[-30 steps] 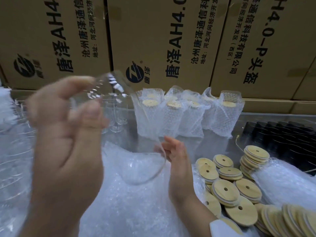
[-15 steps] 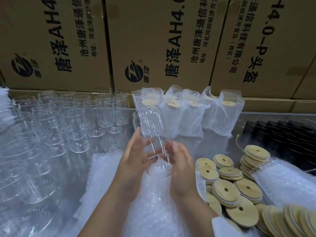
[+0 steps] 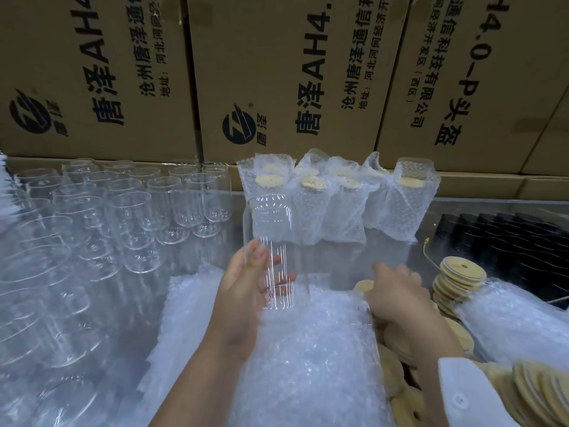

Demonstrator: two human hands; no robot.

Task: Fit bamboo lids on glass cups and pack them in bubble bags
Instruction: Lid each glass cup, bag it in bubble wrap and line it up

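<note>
A clear glass cup point(image 3: 275, 241) stands upright on the pile of bubble bags point(image 3: 304, 359) in front of me, mouth up and without a lid. My left hand point(image 3: 246, 291) holds it from the left, fingers wrapped round its lower half. My right hand point(image 3: 397, 291) is off the cup, lying palm down over the loose bamboo lids point(image 3: 458, 278) to the right; whether its fingers grip a lid is hidden. Several packed cups in bubble bags point(image 3: 335, 208) stand in a row behind.
Many empty glass cups point(image 3: 117, 223) crowd the left of the table. Stacked and scattered bamboo lids run along the right edge, beside another bundle of bubble wrap point(image 3: 517, 322). Black ridged items point(image 3: 505, 238) lie far right. Cardboard boxes point(image 3: 277, 75) wall off the back.
The cup came down from near my face to stand on the bubble bags. My right hand left the cup and moved right onto the bamboo lids; my left hand keeps holding it.
</note>
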